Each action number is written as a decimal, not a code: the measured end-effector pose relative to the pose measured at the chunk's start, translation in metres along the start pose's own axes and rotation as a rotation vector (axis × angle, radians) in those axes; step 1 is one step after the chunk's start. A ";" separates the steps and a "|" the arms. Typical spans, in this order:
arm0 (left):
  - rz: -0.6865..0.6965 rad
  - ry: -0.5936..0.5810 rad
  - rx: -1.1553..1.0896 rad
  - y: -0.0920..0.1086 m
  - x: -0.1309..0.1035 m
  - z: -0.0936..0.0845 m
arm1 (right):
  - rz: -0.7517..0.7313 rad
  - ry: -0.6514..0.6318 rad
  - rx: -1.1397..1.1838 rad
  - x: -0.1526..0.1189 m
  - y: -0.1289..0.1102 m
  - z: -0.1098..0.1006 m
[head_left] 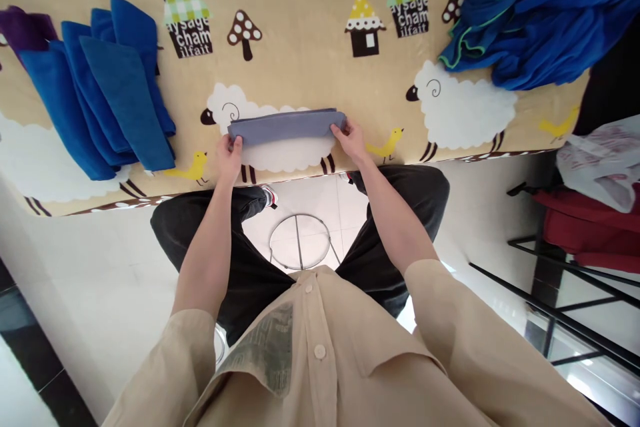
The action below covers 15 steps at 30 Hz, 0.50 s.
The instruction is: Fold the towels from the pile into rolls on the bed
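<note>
A grey-blue cloth [287,127], folded into a long narrow strip, lies on the patterned tablecloth [305,27] near the table's front edge. Its left end is pinched between the thumb and fingers of my left hand [230,157]. My right hand [350,139] grips the right end, thumb on top. Off to the left is a group of folded blue cloths [120,87], overlapping one another, with a purple cloth [35,27] behind them. Crumpled blue cloths [545,27] lie at the right, one with a light green edge.
A black metal rack [560,310] stands at the right, with a red item [585,227] and a white plastic bag [605,160] by the table's right end. Below the table edge are my legs and a round metal stool frame [300,241].
</note>
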<state>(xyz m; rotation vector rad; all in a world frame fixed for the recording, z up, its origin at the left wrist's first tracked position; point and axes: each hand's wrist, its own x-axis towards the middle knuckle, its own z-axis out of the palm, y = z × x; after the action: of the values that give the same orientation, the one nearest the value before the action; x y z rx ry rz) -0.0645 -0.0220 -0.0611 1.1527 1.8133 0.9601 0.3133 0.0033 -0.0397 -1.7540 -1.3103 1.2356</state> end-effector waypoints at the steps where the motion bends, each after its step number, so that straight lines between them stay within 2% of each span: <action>1: 0.003 0.003 -0.012 0.000 0.000 0.000 | 0.001 0.006 -0.003 0.001 0.001 0.000; 9: -0.071 0.033 -0.033 -0.005 -0.003 -0.003 | 0.032 0.018 -0.044 0.005 0.008 -0.003; 15: -0.129 0.045 0.037 -0.008 -0.001 -0.005 | 0.078 0.025 -0.114 0.004 0.013 -0.005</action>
<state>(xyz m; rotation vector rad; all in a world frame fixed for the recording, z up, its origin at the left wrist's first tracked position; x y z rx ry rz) -0.0717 -0.0265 -0.0658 1.0301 1.9239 0.8875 0.3229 0.0035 -0.0509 -1.9109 -1.3328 1.1974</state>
